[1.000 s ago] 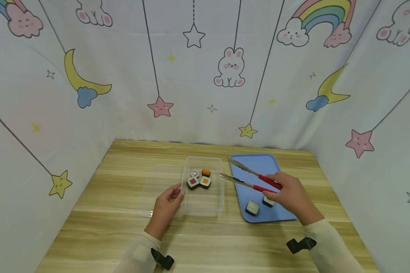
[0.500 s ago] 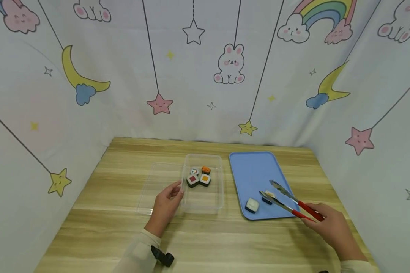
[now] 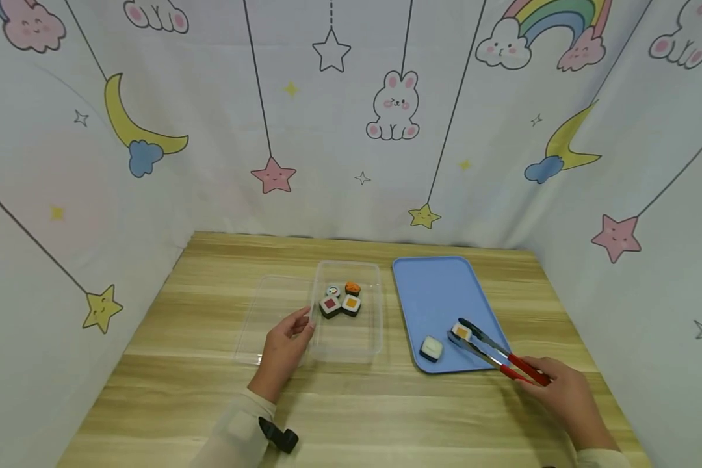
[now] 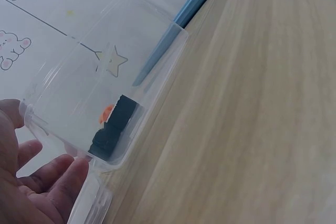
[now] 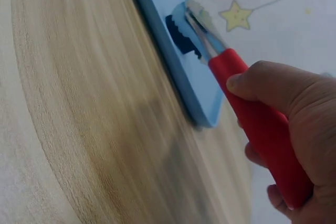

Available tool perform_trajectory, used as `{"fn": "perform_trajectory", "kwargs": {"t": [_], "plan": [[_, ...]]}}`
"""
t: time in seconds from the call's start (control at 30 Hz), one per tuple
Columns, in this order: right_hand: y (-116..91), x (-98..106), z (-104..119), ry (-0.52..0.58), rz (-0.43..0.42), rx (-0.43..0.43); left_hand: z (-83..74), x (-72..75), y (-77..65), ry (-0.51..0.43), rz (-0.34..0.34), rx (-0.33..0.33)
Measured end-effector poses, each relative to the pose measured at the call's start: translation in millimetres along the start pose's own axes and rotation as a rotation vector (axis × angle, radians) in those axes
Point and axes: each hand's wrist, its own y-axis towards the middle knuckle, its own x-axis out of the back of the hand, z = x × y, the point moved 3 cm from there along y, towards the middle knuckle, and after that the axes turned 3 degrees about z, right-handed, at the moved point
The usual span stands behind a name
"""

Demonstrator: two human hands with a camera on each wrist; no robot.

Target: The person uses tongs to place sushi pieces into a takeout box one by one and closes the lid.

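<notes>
My right hand (image 3: 567, 398) grips red-handled metal tongs (image 5: 265, 135), their tips on either side of a toy sushi piece with a yellow-orange centre (image 3: 461, 331). That piece rests on the blue tray (image 3: 435, 292). A plain white-topped sushi piece (image 3: 431, 348) sits left of it. Further left, my left hand (image 3: 283, 346) holds the near-left edge of a clear plastic box (image 3: 380, 328), its fingers against the wall in the left wrist view. Inside stand several sushi pieces, among them a red-centred one (image 3: 330, 306), a yellow-centred one (image 3: 351, 305) and an orange-topped one (image 3: 353, 288).
A clear lid (image 3: 263, 315) lies flat on the wooden table (image 3: 351, 416), left of the box and partly behind the left hand. A white curtain (image 3: 327, 130) with cartoon prints closes off the back and both sides.
My right hand has moved from the tray's left edge to the right and nearer, bringing the tongs down around the yellow-centred sushi piece on the tray. The left hand stays at the box.
</notes>
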Motion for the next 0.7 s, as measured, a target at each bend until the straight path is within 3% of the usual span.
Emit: {"fn": "perform_trajectory", "kwargs": {"t": [0.37,0.57,0.7], "plan": [[10.1,11.6,13.6,0.034,-0.014,0.001,-1.4,0.6,-1.0,0.008,-0.008,0.004],[32.1,19.4,51.6,0.094,0.015,0.048,-2.6,1.2,-1.4,0.012,-0.006,0.0],[52.0,15.3,83.4,0.123,0.021,0.136,-1.9,2.0,-1.1,0.017,-0.007,-0.012]]}}
